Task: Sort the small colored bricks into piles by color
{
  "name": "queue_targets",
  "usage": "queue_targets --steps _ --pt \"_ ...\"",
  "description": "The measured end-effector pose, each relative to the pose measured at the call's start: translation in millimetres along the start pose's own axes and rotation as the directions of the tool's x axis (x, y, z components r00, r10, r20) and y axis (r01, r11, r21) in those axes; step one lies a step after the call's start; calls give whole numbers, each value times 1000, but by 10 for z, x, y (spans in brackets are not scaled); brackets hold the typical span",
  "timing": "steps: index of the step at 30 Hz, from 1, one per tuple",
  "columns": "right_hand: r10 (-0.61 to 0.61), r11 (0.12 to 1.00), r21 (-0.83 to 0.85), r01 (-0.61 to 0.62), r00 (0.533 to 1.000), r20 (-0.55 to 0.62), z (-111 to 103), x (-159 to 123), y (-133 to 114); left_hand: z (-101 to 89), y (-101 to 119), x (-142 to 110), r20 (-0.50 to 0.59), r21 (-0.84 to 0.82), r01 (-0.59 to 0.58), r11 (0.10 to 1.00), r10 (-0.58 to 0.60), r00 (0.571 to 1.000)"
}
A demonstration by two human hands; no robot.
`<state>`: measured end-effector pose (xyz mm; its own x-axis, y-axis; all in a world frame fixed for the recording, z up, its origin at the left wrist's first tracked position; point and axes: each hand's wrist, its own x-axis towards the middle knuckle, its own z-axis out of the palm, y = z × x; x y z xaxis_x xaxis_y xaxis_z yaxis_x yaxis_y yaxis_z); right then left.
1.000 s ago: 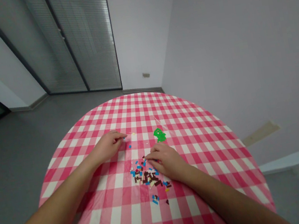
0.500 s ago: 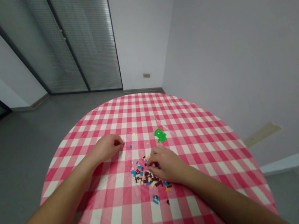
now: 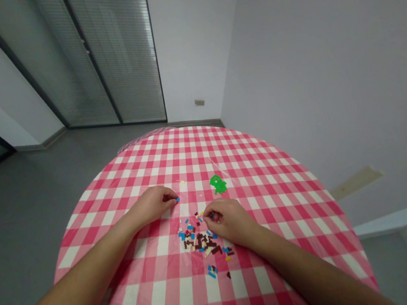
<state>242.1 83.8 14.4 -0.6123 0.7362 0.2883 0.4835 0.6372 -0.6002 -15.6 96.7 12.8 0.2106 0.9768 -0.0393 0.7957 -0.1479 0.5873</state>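
My left hand (image 3: 158,201) reaches in from the left, its thumb and fingertips closed at a small blue brick (image 3: 178,199). To the right, my right hand (image 3: 227,218) is over the far right edge of a loose pile of small bricks (image 3: 202,242), in brown, blue, white and other colours. Its thumb and index finger are pinched together; anything between them is too small or hidden to name. Beyond the right hand lies a flat green piece with openings (image 3: 218,184). A few pale bits (image 3: 181,183) lie beyond the left fingertips.
A pink and white checked cloth (image 3: 163,287) covers the round table. Nearer me than the pile are a few blue pieces (image 3: 212,271) and a dark brown brick (image 3: 228,275). A clear film (image 3: 143,139) is raised at the table's far left edge.
My left hand has moved right, up to the blue brick. My right hand has shifted slightly right and away from me, uncovering more of the pile. The clear film at the far edge has lifted.
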Motion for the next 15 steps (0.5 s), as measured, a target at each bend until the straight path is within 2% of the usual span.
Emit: queue_targets --steps 4,7,12,15 --pt "170 965 206 -162 985 -22 -4 15 17 7 42 -14 13 14 -42 999 42 999" --pt "261 920 314 -232 964 -53 5 24 61 15 46 -21 29 3 -67 998 66 997" --pt "284 898 373 -235 955 -82 30 21 135 38 26 -12 80 -32 -77 997 79 994" --pt "276 899 374 -229 958 -78 30 17 131 45 34 -4 70 -39 -84 996 86 994"
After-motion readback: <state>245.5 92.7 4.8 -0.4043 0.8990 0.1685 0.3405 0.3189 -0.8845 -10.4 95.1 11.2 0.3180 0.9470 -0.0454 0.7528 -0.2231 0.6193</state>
